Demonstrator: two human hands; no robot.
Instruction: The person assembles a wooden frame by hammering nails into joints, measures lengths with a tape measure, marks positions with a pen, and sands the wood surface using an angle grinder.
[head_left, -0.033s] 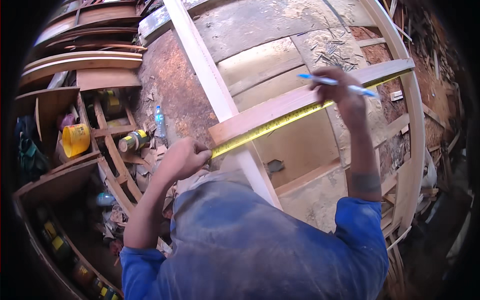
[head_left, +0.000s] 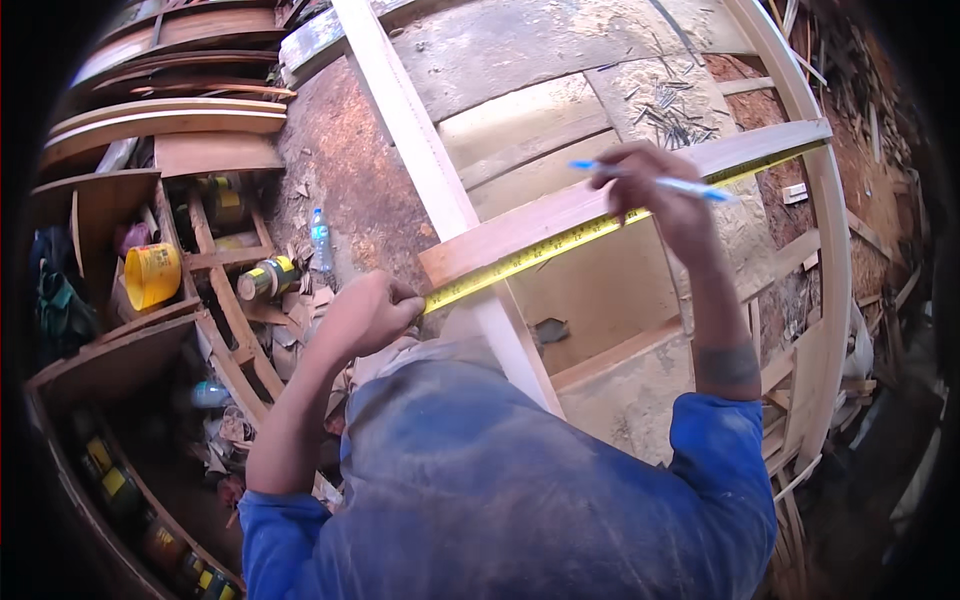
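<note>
A yellow tape measure (head_left: pixel 540 251) is stretched along the near edge of a pale wooden plank (head_left: pixel 530 222). Its near end is pinched in my left hand (head_left: pixel 372 312), just off the plank's left end. My right hand (head_left: pixel 665 195) is closed around a blue and white pen (head_left: pixel 690 187), held over the plank and tape toward the right. That hand is slightly blurred and covers part of both. The plank's left end lies across a long pale beam (head_left: pixel 410 130), and its far end meets another beam (head_left: pixel 828 240) at the right.
Boards and a flat panel (head_left: pixel 590 300) lie beneath the frame, with loose nails (head_left: pixel 670 110) behind. To my left are a plastic bottle (head_left: pixel 320 240), a yellow bucket (head_left: pixel 153 277), a can (head_left: pixel 266 279) and open wooden compartments (head_left: pixel 130 345). Stacked curved boards (head_left: pixel 170 118) stand at the far left.
My right hand and the pen have shifted a little to the left along the plank. My left hand keeps its pinch on the tape's end.
</note>
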